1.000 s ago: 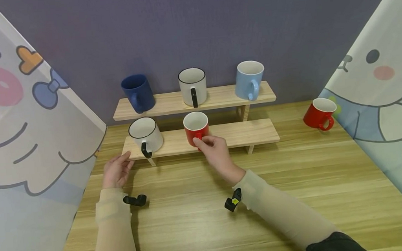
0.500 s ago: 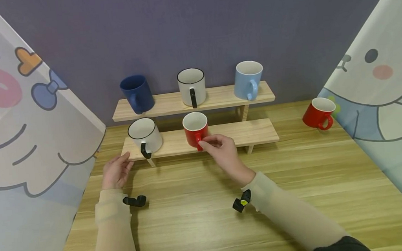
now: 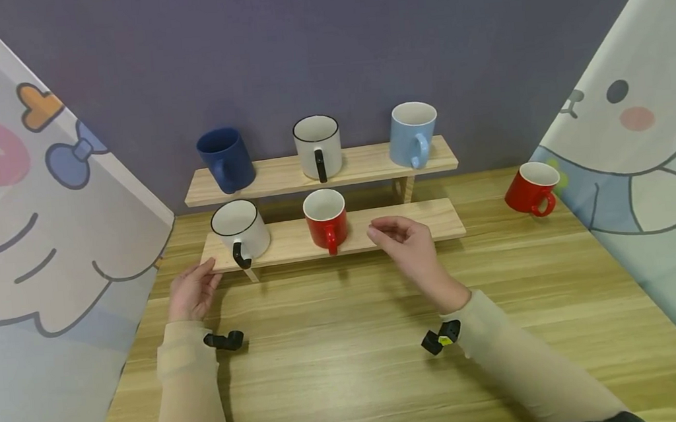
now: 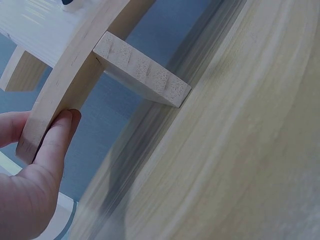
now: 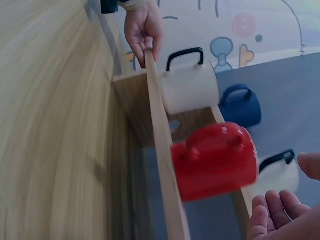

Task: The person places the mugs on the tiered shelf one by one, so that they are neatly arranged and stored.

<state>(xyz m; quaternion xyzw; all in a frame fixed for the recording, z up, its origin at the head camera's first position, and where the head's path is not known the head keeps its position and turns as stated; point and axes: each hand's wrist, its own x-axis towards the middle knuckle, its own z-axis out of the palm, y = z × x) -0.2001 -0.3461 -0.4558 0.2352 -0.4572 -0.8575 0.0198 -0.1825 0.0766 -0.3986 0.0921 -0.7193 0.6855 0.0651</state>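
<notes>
My left hand [image 3: 192,292] pinches the left end of the lower wooden shelf [image 3: 398,223], thumb and fingers on either face of the board in the left wrist view. A red mug [image 3: 325,222] stands at the middle of that shelf, its handle toward me. To its left is a white mug [image 3: 250,234] with a black rim and black handle. My right hand [image 3: 409,248] hovers over the shelf's front edge, right of the red mug and apart from it. Its fingers are loosely bent with nothing between them, as the right wrist view also shows.
On the upper shelf [image 3: 276,184] stand a dark blue mug [image 3: 229,163], a black-rimmed white mug [image 3: 327,152] and a light blue mug [image 3: 409,136]. Another red mug [image 3: 526,191] is on the table [image 3: 327,371] at the far right, by the printed side panel [image 3: 638,167].
My right hand has let go of the red mug's handle and moved right, away from it. The left hand stays at the shelf end. The mugs stand where they were.
</notes>
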